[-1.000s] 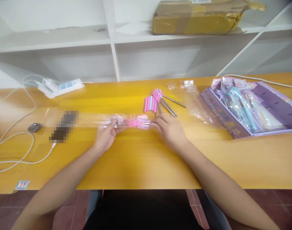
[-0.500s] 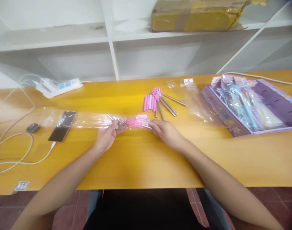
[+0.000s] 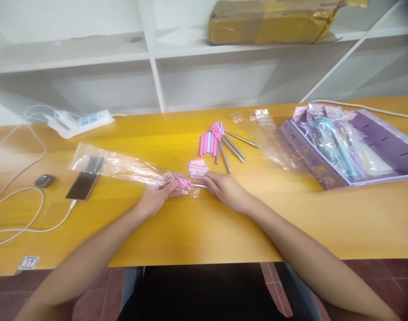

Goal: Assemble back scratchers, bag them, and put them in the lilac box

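Note:
My left hand (image 3: 156, 197) is closed around a long clear plastic bag (image 3: 123, 167), gripping it near its right end. The pink hand-shaped head of a back scratcher (image 3: 183, 183) shows at that end, with the head in or against the plastic. My right hand (image 3: 224, 188) pinches the scratcher's metal rod, of which only a short length shows between the hands. Just beyond the right fingers lie small pink printed cards (image 3: 197, 168). Further back are several more pink scratcher heads (image 3: 218, 130) with metal rods, beside a row of pink and blue tubes (image 3: 208, 144).
A purple display box (image 3: 331, 171) with bagged items stands at the right. Flat clear bags (image 3: 274, 142) lie beside it. At the left are a phone (image 3: 85, 178) with its cable, a black earbud-like case (image 3: 45, 180) and a power strip (image 3: 86, 122). A taped carton (image 3: 274, 22) sits on the shelf.
The pink scratcher head and both hands have shifted slightly toward me, off the printed cards. The bag's far left end has swung up and right, so the bag now slants.

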Available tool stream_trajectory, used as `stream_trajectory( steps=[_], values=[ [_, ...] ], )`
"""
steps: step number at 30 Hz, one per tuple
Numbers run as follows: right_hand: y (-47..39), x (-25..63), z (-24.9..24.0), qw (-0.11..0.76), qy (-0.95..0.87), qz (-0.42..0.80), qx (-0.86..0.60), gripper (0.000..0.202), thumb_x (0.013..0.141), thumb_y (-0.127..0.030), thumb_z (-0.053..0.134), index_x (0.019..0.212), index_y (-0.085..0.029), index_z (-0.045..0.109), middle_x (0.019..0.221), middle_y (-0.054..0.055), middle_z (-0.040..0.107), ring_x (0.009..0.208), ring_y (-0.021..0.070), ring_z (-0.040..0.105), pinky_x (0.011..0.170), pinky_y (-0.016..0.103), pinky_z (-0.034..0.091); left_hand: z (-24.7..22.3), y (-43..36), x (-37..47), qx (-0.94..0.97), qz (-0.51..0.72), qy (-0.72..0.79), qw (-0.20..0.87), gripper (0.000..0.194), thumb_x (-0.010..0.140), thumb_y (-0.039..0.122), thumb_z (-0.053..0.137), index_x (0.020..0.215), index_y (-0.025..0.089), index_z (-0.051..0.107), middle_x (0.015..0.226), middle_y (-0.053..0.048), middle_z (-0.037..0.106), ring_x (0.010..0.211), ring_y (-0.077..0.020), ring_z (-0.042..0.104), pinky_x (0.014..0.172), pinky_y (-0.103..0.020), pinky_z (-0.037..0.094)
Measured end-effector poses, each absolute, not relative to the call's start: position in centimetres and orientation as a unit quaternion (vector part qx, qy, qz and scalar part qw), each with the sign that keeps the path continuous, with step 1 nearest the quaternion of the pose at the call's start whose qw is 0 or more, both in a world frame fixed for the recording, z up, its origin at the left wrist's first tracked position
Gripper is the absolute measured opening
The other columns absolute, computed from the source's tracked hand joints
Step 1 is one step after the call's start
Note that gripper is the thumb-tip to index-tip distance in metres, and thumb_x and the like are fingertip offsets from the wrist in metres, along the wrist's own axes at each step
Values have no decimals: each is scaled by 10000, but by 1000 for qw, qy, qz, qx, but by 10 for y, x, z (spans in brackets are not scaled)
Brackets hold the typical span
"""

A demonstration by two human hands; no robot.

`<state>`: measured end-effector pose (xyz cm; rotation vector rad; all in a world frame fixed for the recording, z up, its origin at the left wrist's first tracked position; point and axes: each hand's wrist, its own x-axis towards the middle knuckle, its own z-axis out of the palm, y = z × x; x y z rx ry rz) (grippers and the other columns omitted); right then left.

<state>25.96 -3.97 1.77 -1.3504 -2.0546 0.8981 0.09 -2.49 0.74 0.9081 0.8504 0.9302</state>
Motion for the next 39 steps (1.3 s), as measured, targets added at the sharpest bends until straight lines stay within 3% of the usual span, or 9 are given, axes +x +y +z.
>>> stream_trajectory(
  steps=[5, 10, 17, 22, 27, 33, 39],
  values=[
    [-41, 260, 20, 263, -755, 326, -505, 362, 1136, -461, 434, 990, -195, 630, 890, 41, 712, 770, 169, 638, 719, 265, 428, 9, -19, -2, 412, 481, 391, 668, 346, 809, 413, 926, 995, 147, 807, 1078, -113, 818, 1031, -298, 798, 958, -471, 674],
    [-36, 266, 17, 242, -767, 276, -526, 416, 1131, -483, 442, 914, -187, 639, 896, 63, 707, 774, 181, 631, 705, 274, 418, 18, -3, -13, 402, 562, 383, 613, 300, 867, 427, 879, 1002, 167, 814, 1125, -112, 824, 1076, -278, 795, 945, -393, 664],
    [-41, 258, 11, 277, -791, 280, -469, 435, 1145, -466, 423, 930, -176, 666, 887, 69, 699, 823, 186, 633, 770, 281, 455, 6, -12, -6, 391, 503, 385, 667, 334, 816, 439, 923, 965, 159, 818, 1048, -97, 835, 973, -241, 805, 864, -355, 677],
    [-46, 251, 10, 290, -782, 331, -441, 373, 1135, -457, 465, 1061, -192, 717, 1006, 72, 740, 919, 198, 673, 846, 297, 487, 2, -21, -2, 397, 462, 388, 691, 349, 746, 434, 971, 901, 153, 833, 998, -105, 842, 992, -274, 806, 870, -386, 689],
    [-45, 253, 11, 320, -762, 326, -460, 351, 1119, -471, 492, 1047, -183, 680, 894, 47, 692, 773, 169, 612, 727, 278, 451, 8, -14, -6, 400, 497, 379, 670, 353, 828, 462, 909, 959, 143, 831, 1065, -129, 845, 1006, -286, 815, 906, -408, 685],
    [-41, 260, 17, 334, -764, 342, -434, 383, 1146, -468, 408, 1020, -186, 633, 843, 43, 644, 772, 170, 596, 739, 286, 468, 10, -4, -12, 371, 538, 379, 655, 316, 833, 444, 910, 954, 170, 810, 1011, -89, 852, 961, -251, 822, 866, -368, 695],
    [-39, 257, 7, 353, -793, 339, -363, 426, 1060, -565, 599, 927, -188, 747, 902, 63, 644, 834, 173, 613, 771, 292, 480, 9, -22, -5, 435, 425, 350, 713, 323, 858, 456, 882, 989, 166, 830, 1128, -144, 833, 1065, -324, 803, 901, -446, 689]
  ],
)
